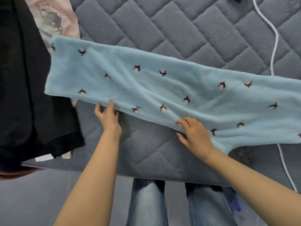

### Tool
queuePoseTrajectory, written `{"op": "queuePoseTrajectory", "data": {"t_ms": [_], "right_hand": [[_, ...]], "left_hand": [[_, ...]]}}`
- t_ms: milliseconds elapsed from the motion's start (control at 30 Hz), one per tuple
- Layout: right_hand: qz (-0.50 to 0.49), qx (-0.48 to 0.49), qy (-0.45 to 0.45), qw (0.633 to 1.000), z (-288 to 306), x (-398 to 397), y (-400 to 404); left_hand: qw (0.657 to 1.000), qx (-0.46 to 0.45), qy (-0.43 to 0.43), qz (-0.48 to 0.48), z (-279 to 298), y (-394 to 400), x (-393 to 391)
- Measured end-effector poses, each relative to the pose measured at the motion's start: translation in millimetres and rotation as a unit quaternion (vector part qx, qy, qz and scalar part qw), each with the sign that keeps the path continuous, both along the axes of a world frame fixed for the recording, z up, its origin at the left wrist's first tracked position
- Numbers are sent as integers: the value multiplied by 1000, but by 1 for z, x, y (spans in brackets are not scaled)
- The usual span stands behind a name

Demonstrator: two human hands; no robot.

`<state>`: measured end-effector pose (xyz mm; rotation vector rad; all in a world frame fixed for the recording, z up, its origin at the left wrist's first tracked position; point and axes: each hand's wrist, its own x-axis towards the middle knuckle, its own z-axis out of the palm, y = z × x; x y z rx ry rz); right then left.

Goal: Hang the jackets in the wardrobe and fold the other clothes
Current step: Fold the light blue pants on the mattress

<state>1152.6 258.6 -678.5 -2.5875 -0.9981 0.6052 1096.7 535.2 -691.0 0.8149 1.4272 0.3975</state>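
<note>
A long light-blue fleece garment with small dark star-like marks lies flat across the grey quilted mattress, running from left to far right. My left hand is at its near edge, fingers under and over the hem, pinching it. My right hand rests on the near edge further right, thumb below the fabric and fingers curled over it. A black garment lies at the left, and a pale pink patterned cloth shows behind it.
A white cable snakes down the mattress on the right, passing under the blue garment. The mattress front edge runs just above my jeans-clad legs. A white label peeks from under the black garment.
</note>
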Motion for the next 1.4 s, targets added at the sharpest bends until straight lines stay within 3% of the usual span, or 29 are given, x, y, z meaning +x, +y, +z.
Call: {"op": "queuePoseTrajectory", "data": {"t_ms": [100, 233, 367, 500, 600, 700, 800, 867, 933, 1033, 1233, 1300, 1400], "right_hand": [[19, 39, -45, 998, -6, 7, 68], [49, 15, -112, 992, -17, 18, 138], [74, 88, -112, 987, -21, 8, 156], [48, 79, -35, 995, -21, -10, 157], [14, 47, -61, 997, -26, -8, 151], [34, -50, -17, 998, -33, -4, 150], [74, -144, 26, 986, -46, 0, 151], [77, -126, 30, 989, -45, 3, 151], [52, -48, 19, 997, -33, 7, 149], [22, 29, -52, 998, -23, 31, 146], [-35, -136, -12, 990, -34, 141, 154], [-36, -104, -13, 994, -32, 160, 162], [-117, -10, -23, 993, -25, 172, 177]], "left_hand": [[999, 31, 29, -6, 2, 47, 17], [995, 57, 71, 47, -1, 86, 27], [994, 55, -4, 90, 1, 105, 3], [993, -63, -69, 75, 6, 113, -24], [980, -124, -137, 80, 8, 137, -18], [947, -196, -245, 75, 15, 159, -10], [929, -235, -284, 34, 22, 168, -1], [921, -259, -289, 28, 30, 172, 5], [915, -286, -281, 46, 36, 174, 8], [925, -271, -265, 39, 41, 169, 6], [956, -137, -259, -3, 39, 173, 1], [963, -127, -237, -17, 35, 180, 3], [969, -138, -204, -6, 26, 181, 0]]}}
